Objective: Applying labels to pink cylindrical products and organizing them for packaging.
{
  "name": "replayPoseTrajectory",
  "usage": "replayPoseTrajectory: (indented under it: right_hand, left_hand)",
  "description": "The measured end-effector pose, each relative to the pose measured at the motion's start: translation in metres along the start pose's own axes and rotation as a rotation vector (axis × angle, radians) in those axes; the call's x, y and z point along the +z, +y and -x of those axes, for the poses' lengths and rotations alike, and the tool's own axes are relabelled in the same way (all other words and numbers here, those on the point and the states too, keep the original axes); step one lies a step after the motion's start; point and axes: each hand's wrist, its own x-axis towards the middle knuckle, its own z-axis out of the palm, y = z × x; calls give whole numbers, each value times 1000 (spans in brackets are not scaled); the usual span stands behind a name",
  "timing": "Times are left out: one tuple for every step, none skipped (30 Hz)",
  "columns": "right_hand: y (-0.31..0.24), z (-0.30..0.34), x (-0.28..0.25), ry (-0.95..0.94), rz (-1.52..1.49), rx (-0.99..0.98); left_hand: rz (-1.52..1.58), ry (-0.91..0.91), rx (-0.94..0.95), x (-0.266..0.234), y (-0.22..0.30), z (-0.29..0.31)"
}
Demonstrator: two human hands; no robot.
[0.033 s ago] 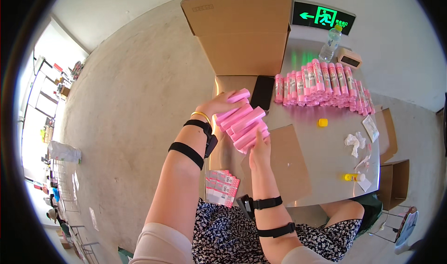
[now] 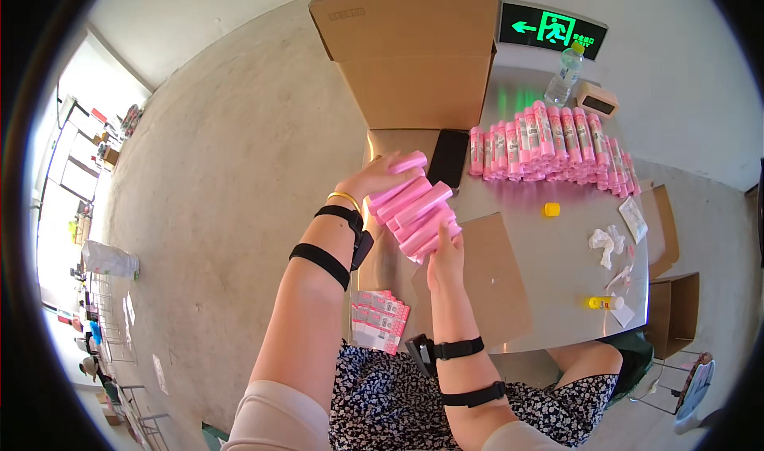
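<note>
A bundle of plain pink rolls [image 2: 418, 206], probably of thin plastic film, is held between my two hands above the table's left part. My left hand [image 2: 377, 178] wraps the upper left end of the bundle, fingers over the top roll. My right hand [image 2: 446, 258] grips the lower right end, its thumb along the rolls. Some fingers of both hands are hidden behind the bundle. Below it lie fanned pink-and-white printed labels [image 2: 380, 321] at the table's near left corner. Similar pink rolls with labels round them [image 2: 549, 145] are stacked at the far right.
A large open cardboard box [image 2: 414, 85] stands at the back beside a black phone [image 2: 449, 158]. A flat cardboard sheet [image 2: 485, 284] lies on the metal table [image 2: 557, 268]. Nearby are a yellow cap [image 2: 551, 209], crumpled tissue [image 2: 606, 246], a glue stick [image 2: 605, 302] and a bottle [image 2: 563, 81].
</note>
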Motion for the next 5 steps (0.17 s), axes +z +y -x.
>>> replayPoseTrajectory:
  right_hand:
    - [0,4,-1,-5,-2,4]
    - [0,3,-8,16,14,36]
    - [-3,4,-15,38,28,66]
    - [-6,4,-21,26,13,67]
    - [-6,7,-22,7,-6,77]
  left_hand:
    - [89,112,-75,1,-5,0]
    - [96,108,-69,4,-3,-2]
    - [135,129,-67,2,8,-1]
    - [175,149,-65,0,17,-1]
    - [175,150,-66,-1,18,0]
